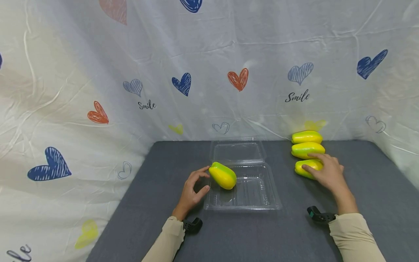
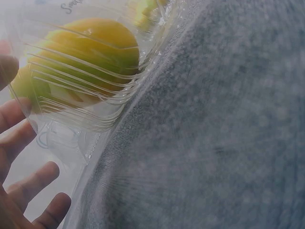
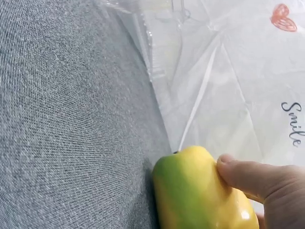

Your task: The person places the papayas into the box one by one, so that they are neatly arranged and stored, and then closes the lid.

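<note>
The left sleeve (image 1: 167, 238) and right sleeve (image 1: 357, 236) are plain beige cloth, lightly creased; the left wrist strap (image 1: 193, 225) is black with a rounded, upturned end, and the right wrist strap (image 1: 323, 217), also black, bears a small green patch (image 1: 311, 214)

This is a tabletop nook screened by pale sheeting (image 1: 203, 43), which fills the upper frame and drops down both sides, creased and printed with hearts (image 1: 50, 165) and "Smile" lettering (image 1: 297, 96). A table (image 1: 248, 236) topped with grey woven cloth spans the lower middle. Home, studio or lab: cannot tell.
</note>
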A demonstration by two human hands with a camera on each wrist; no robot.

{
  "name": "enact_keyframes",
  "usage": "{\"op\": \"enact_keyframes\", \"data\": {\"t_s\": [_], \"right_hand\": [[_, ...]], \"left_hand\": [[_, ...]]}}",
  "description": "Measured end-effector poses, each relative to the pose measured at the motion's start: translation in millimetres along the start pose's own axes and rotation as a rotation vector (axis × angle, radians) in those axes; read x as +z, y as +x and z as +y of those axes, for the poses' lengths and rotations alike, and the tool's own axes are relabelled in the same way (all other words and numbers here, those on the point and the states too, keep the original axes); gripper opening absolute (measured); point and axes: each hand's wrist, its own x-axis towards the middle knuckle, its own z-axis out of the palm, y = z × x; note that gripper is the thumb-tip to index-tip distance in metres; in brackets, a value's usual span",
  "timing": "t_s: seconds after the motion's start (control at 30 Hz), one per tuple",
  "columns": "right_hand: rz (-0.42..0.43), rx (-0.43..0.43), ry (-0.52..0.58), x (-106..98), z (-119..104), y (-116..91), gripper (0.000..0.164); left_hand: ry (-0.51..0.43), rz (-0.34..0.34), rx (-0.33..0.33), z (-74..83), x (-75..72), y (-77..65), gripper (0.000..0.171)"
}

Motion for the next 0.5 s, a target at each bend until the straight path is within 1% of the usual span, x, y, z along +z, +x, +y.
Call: {"op": "enact_keyframes", "data": {"t_s": [0.2,0.37,0.43,0.5], "right_hand": [[-0.065,-0.009,-0.012,0.5,2.9,0.4,0.061],[-0.093,-0.025,-0.026,2.1,3.4,0.6,0.064],[-0.101,-0.031,-0.028,1.8,3.3,0.9,0.065],[-0.113,-0.037,-0.031,0.8,2.9,0.9,0.067]], "left_hand": [[0.031,0.016,0.012,-37.5,7.4,-5.0,0.037],[0.047,0.021,0.027,-37.5,8.0,-5.1,0.036],[0.041,0.022,0.026,-32.6,8.1,-4.5,0.035],[0.035,0.022,0.027,-24.4,7.2,-3.2,0.034]]}}
